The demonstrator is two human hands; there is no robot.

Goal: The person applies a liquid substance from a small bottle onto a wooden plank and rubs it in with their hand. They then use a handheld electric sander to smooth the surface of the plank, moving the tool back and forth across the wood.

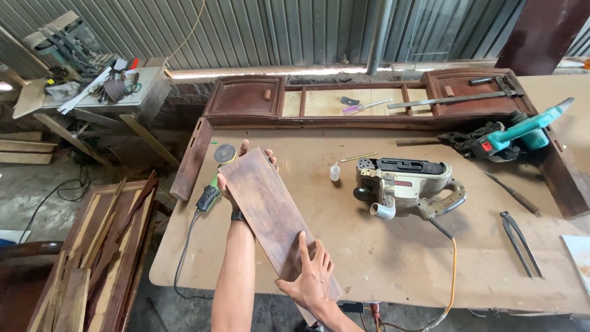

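Note:
I hold a long dark brown wooden board (270,209) at a slant above the left part of the workbench (381,258). My left hand (226,195) reaches under its far end, with fingertips curling over the top edge. My right hand (310,280) lies flat on the near end, fingers spread, thumb on the face of the board. A wristband shows on my left wrist.
A belt sander (399,181) with an orange cord lies mid-bench, a small glue bottle (335,172) beside it. An angle grinder (215,184) sits just left of the board. Teal power tool (516,135), pincers (519,237), cabinet frame (369,101) behind. Wood pieces (104,246) stacked left.

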